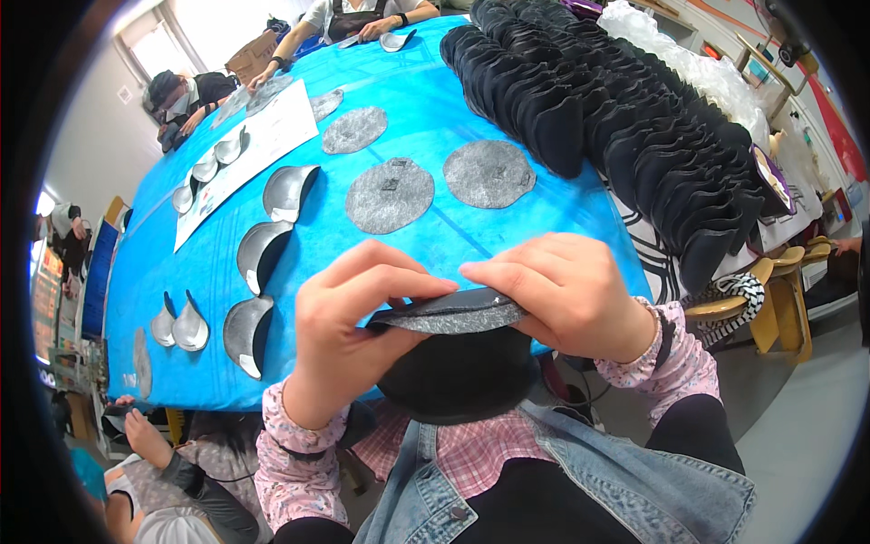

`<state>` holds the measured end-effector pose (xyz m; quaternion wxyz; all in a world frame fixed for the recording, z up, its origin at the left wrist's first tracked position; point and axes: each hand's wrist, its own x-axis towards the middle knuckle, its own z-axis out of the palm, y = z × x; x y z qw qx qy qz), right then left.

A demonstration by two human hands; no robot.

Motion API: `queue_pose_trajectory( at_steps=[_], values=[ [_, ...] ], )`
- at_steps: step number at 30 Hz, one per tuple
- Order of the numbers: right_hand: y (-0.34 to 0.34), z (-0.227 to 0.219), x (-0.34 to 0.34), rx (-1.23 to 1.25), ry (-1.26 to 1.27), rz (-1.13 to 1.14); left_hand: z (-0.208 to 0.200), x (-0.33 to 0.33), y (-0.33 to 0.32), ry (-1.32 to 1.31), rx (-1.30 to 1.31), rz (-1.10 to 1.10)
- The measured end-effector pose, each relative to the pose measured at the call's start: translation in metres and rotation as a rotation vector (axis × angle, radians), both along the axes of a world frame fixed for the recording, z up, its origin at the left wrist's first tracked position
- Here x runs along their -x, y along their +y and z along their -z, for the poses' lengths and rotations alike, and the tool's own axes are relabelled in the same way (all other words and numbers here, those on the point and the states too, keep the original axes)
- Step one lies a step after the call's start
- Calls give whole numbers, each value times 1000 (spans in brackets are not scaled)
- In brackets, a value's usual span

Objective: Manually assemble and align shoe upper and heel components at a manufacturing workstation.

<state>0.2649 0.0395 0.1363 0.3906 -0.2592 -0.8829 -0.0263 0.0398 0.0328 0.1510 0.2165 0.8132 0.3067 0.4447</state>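
Left hand point(340, 317) and right hand point(571, 286) fingers point(412, 282) grip the rim point(458, 317) of a cup point(458, 376); likely light, pliable, best pinched there.

Worktop cover point(426, 95): bright blue. Held curved piece point(458, 376): black, with a speckled grey band along its upper edge. Flat rounded pieces point(390, 201): mottled grey, darker patches near me. Stacked pieces point(671, 186): black, greyish rims. Standing curved pieces point(258, 249): silvery grey with black. Sheet point(272, 138): white. Sleeves point(304, 476): pink, small floral print. Vest point(634, 467): faded blue denim. Shirt point(476, 458): pink-and-white check. Bundled cloth point(739, 304): black-and-white pattern.
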Motion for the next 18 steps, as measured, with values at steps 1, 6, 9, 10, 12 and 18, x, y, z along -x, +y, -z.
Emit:
queue_pose_trajectory(
  at_steps=[1,6,9,10,12,18],
  values=[
    [1,2,0,10,-12,-43,-1,-1,-3,54,10,-15],
    [9,-1,-3,117,0,-294,-4,0,-3,35,66,126],
    [13,4,-5,302,-75,-342,5,3,4,-52,222,148],
    [13,7,-2,573,77,-390,7,5,6,-80,253,131],
    [13,17,-1,831,290,-433,13,7,10,-185,338,100],
    [15,29,-8,756,233,-400,37,2,14,-388,558,159]
  ],
)
